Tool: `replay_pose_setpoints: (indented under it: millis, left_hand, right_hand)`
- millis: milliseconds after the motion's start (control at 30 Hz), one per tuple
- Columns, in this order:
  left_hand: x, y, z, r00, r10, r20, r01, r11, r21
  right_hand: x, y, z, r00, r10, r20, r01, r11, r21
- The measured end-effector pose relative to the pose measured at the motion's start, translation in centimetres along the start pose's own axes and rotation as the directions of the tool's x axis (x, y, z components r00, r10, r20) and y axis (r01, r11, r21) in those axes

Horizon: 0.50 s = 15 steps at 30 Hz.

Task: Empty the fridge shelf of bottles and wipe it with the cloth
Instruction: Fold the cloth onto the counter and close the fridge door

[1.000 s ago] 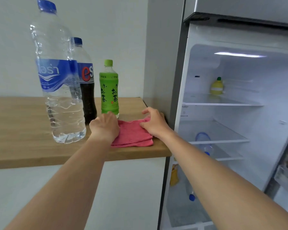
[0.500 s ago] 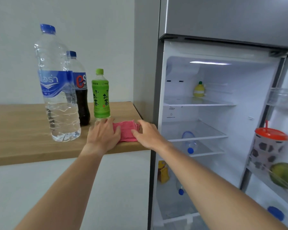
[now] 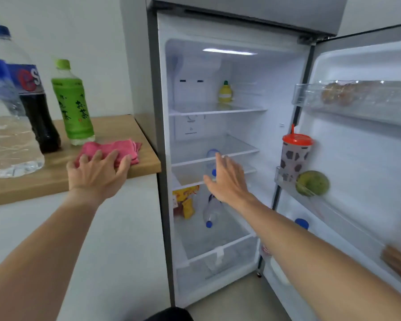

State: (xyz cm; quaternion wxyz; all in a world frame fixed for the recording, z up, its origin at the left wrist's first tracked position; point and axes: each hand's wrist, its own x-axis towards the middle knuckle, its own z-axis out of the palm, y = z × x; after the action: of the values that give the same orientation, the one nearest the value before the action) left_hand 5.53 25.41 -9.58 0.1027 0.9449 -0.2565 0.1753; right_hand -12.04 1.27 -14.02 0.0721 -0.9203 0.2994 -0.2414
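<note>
Head view | left hand (image 3: 97, 172) spread flat on the pink cloth (image 3: 112, 150) at the counter (image 3: 56, 179) edge | right hand (image 3: 227, 181) open, empty, before the fridge shelf (image 3: 236, 147) | three bottles (image 3: 73, 103) behind the cloth

wooden counter (image 3: 56, 181): water bottle (image 3: 7, 135); cola bottle (image 3: 38, 117); green tea bottle (image 3: 73, 105); pink cloth (image 3: 123, 148)

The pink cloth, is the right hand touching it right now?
No, only the left hand rests on the pink cloth; the right hand reaches open toward the fridge shelves.
</note>
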Motion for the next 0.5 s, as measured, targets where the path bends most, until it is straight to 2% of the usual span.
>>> replay_pose_setpoints:
  millis: [100, 200, 300, 400, 500]
  left_hand:
    - [-0.2, 0.0, 0.3, 1.0, -0.007, -0.021, 0.007, 1.0, 0.008]
    - [0.0, -0.1, 0.6, 0.998, -0.001, -0.068, 0.002, 1.0, 0.016]
    - [0.3, -0.3, 1.1, 0.998, 0.021, -0.067, -0.022, 1.0, -0.013]
    - [0.5, -0.8, 1.3, 0.997, 0.06, -0.048, -0.061, 0.998, -0.014]
    - [-0.5, 0.2, 1.2, 0.977, 0.168, -0.129, -0.166, 0.986, 0.028]
  right_hand:
    - [-1.9, 7.1, -1.3, 0.943, 0.331, -0.015, -0.329, 0.928, -0.176]
    - [-4.5, 11.8, -2.9, 0.848, 0.528, -0.052, -0.524, 0.818, -0.238]
    - [-6.5, 14.1, -3.9, 0.805, 0.593, -0.021, -0.584, 0.784, -0.212]
    - [-7.3, 14.7, -4.1, 0.828, 0.561, -0.005, -0.546, 0.804, -0.237]
    - [-7.4, 14.5, -3.8, 0.845, 0.535, -0.001, -0.515, 0.813, -0.272]
